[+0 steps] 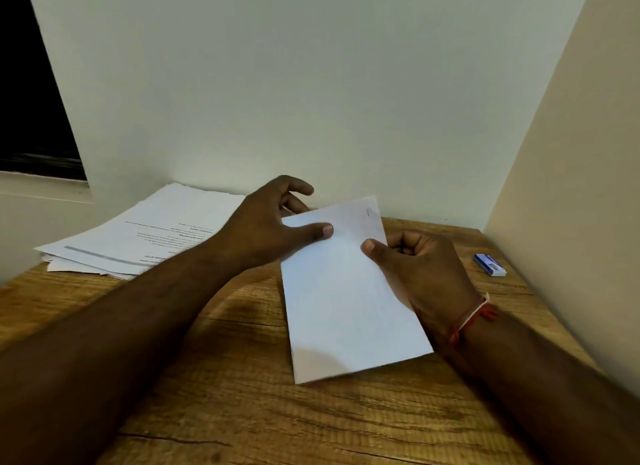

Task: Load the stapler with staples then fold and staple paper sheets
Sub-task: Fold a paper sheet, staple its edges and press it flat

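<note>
Both hands pinch the folded sheet (346, 291) above the table (242, 412): the left hand (266, 229) has its thumb on top at the far-left corner, and the right hand (422, 270) is closed on the right edge, thumb on top. The sheet's long axis runs from the far end, between the hands, toward the person. No stapler shows. A staple box (490, 264) lies right, nearer the right hand; its print is unreadable. The stack (138, 236) to the left bears upside-down text, too blurred to read.
</note>
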{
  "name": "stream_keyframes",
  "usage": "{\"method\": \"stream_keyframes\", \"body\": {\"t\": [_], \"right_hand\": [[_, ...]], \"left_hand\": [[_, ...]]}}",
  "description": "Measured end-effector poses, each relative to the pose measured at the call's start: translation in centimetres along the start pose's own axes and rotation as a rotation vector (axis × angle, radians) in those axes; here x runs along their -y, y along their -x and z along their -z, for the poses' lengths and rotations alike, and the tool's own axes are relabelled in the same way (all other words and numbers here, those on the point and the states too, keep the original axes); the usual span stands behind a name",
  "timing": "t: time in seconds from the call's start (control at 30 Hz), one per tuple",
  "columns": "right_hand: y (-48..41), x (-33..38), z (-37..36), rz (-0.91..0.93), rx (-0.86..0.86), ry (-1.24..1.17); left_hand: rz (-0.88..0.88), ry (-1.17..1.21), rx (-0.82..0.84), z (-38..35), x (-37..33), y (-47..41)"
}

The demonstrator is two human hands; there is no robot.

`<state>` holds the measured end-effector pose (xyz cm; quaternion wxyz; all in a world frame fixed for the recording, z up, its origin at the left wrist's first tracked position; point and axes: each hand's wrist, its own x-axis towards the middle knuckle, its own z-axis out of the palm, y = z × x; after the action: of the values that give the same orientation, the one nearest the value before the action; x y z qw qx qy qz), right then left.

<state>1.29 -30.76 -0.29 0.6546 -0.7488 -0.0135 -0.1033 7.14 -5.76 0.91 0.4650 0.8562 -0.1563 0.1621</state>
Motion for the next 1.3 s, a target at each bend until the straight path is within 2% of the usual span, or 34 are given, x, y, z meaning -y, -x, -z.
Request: {"method": "stream_keyframes", "body": {"t": [0.07, 0.13, 0.23, 0.33, 0.53, 0.93, 1.17, 1.3], "right_hand": [[0.2, 0.2, 0.0, -0.04, -0.005, -0.138], [0.0, 0.2, 0.1, -0.035, -0.021, -0.189], [-0.6, 0.0, 0.4, 0.004, -0.069, -0.155], [-1.0, -0.6, 0.6, 0.011, -0.091, -0.166], [-2.2, -1.3, 1.1, -0.038, -0.09, -0.163], [-2.5, -1.8, 1.5, -0.032, -0.013, -0.223], [-2.4, -1.3, 1.6, -0.036, -0.022, -0.424], [-2.2, -0.8, 1.6, -0.057, -0.028, -0.471]], "left_hand": [[0.106, 0.177, -0.027, -0.3, -0.1, 0.1], [0.168, 0.349, 0.093, -0.7, -0.1, 0.3], [0.169, 0.327, 0.266, -1.4, 0.2, 0.7], [0.146, 0.269, 0.296, -1.6, 0.3, 0.8], [0.138, 0.151, 0.184, -0.4, 0.2, 0.2], [0.14, 0.182, 0.061, 0.5, 0.3, -0.1], [0.223, 0.453, -0.073, 0.9, 0.6, -0.6], [0.272, 0.692, -0.169, 0.5, 1.0, -0.9]]}}
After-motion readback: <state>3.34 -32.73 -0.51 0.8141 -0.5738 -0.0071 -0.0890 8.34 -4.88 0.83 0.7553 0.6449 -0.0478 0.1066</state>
